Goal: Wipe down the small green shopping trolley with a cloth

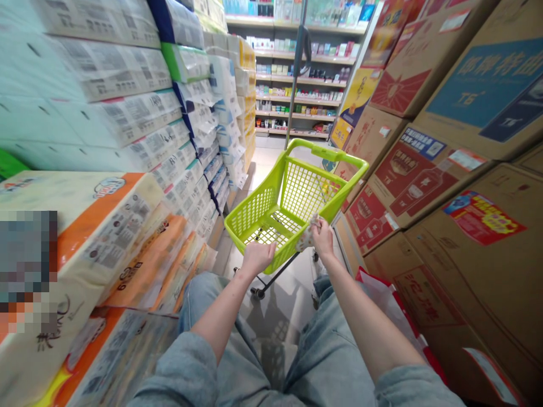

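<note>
**Jeans [328, 333] up close, little room to roll**

Nearest: rolled denim sleeves [182, 367] along the lower edge, bare forearms reaching toward mid-frame. Beside the right forearm, lower right, a red-edged bag [388, 299] lies against the cartons; an elbow swung wide could drag it.

Left hand [257, 258] closed over the near rim of the green cart [309, 189], centre of frame; its own back hides the exact contact. Right hand [323, 237] bunches a patterned cloth [306, 237] against the right rim. Cloth edge sits by the lattice holes; a loose corner could snag there, or slip free if the pinch slackens.

Cart stands on castors [257, 293]. No brake made out. Uneven pressure from the two hands could roll or swivel it.

Flanks: tissue packs [123, 226] stacked left, loosely edged; a bump might start a slide. Liquor cartons [470, 249] tower right, close to the cart.

Beyond: dark pole [294, 85], upper centre, by the far handle. A forward roll might strike it, if unattached. Farthest, stocked shelves [275, 22].
</note>
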Demonstrator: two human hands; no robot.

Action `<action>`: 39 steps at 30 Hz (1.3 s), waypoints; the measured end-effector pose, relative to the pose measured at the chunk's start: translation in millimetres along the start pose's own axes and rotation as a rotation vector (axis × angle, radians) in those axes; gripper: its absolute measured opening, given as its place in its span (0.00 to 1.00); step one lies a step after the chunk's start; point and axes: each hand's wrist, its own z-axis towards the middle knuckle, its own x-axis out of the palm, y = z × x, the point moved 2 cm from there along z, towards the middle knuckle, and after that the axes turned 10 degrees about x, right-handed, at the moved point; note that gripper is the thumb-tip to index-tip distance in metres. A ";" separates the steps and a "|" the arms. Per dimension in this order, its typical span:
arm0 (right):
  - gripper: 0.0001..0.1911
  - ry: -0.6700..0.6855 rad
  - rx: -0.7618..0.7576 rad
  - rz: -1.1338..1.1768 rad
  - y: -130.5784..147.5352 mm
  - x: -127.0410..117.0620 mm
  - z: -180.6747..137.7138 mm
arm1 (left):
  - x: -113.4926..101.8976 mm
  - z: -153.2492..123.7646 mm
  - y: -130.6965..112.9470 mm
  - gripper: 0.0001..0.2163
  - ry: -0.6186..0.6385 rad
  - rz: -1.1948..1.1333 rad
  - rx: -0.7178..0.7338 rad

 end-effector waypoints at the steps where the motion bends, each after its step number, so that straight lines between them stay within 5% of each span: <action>1: 0.14 0.017 0.012 -0.001 -1.1 3.4 -5.8 | 1.2 0.8 -2.8 0.30 -0.005 -0.004 -0.002; 12: 0.11 0.276 -0.102 0.153 2.3 14.2 -100.8 | 6.5 8.4 -23.7 0.25 -0.079 -0.041 0.056; 19: 0.20 0.069 -0.057 0.110 13.3 -4.2 -57.3 | 1.4 -0.7 -26.7 0.17 -0.191 -0.158 0.224; 25: 0.16 0.176 -0.097 -0.419 38.6 0.3 -21.4 | 6.5 -7.2 -34.1 0.18 -0.335 -0.191 0.343; 32: 0.15 0.176 -0.112 -0.607 38.2 2.0 -19.4 | 3.7 -14.5 -39.5 0.21 -0.299 -0.092 0.401; 39: 0.11 0.197 -0.084 -0.506 38.4 -1.5 -20.1 | -1.1 -18.6 -1.0 0.19 -0.224 -0.013 0.286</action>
